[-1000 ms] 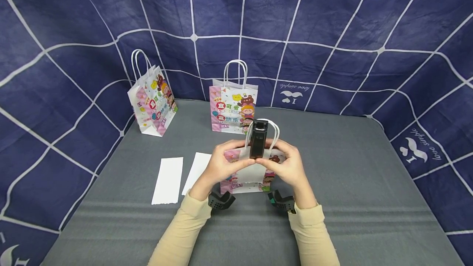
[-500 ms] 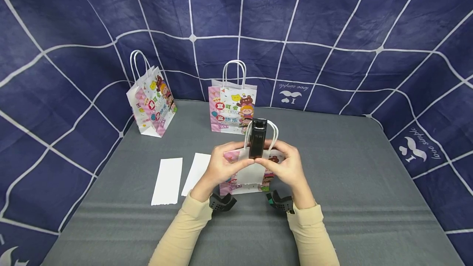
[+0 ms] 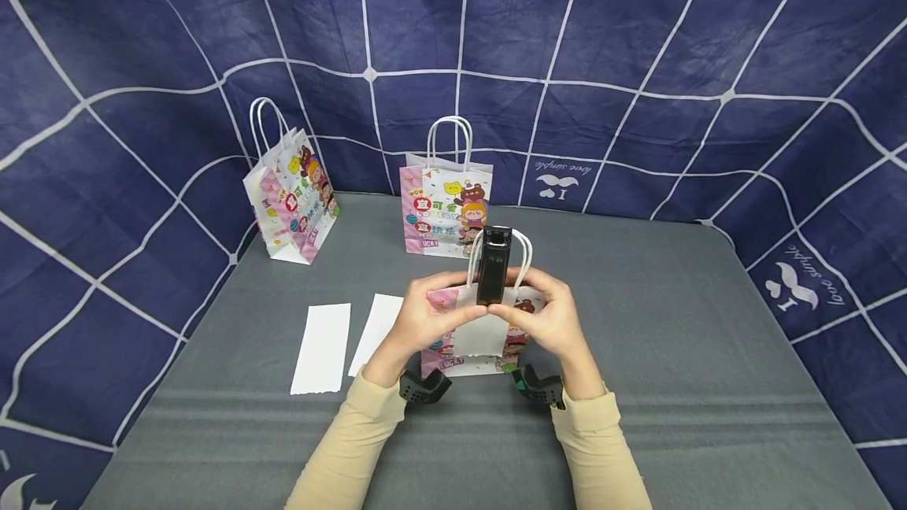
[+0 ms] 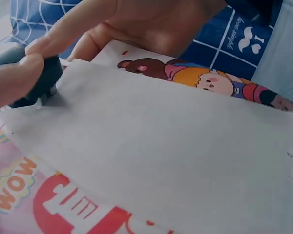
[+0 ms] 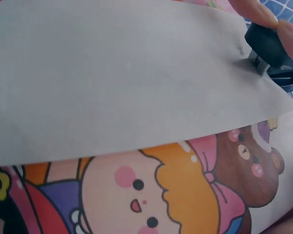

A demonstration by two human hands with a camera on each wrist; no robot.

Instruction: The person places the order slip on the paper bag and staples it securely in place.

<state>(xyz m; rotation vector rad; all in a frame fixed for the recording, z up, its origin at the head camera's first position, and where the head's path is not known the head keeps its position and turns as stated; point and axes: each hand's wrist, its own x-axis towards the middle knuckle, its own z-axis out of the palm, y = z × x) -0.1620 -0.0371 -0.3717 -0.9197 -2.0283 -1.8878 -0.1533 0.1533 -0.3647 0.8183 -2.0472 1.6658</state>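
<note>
A black stapler (image 3: 494, 266) stands across the top edge of a printed white paper gift bag (image 3: 473, 365), between its two white handles. My left hand (image 3: 425, 315) and right hand (image 3: 551, 315) grip it from either side. Both thumbs press together on the stapler's front end, while the other fingers reach behind the bag. Under that end lies the upper edge of a blank white paper slip (image 4: 151, 131), which hangs down over the bag's printed front. In the right wrist view, the stapler's nose (image 5: 264, 46) meets the slip; any staple is hidden.
Two similar bags stand upright on the grey table (image 3: 694, 352): one bag (image 3: 294, 195) at the back left, another bag (image 3: 446, 207) behind my hands. Left of my hands lie a blank slip (image 3: 321, 349) and a second slip (image 3: 377, 329). A blue gridded cloth (image 3: 638, 38) surrounds the table.
Almost nothing differs. Both hands keep their hold on the stapler, and the bottom of the bag has shifted very slightly toward me.
</note>
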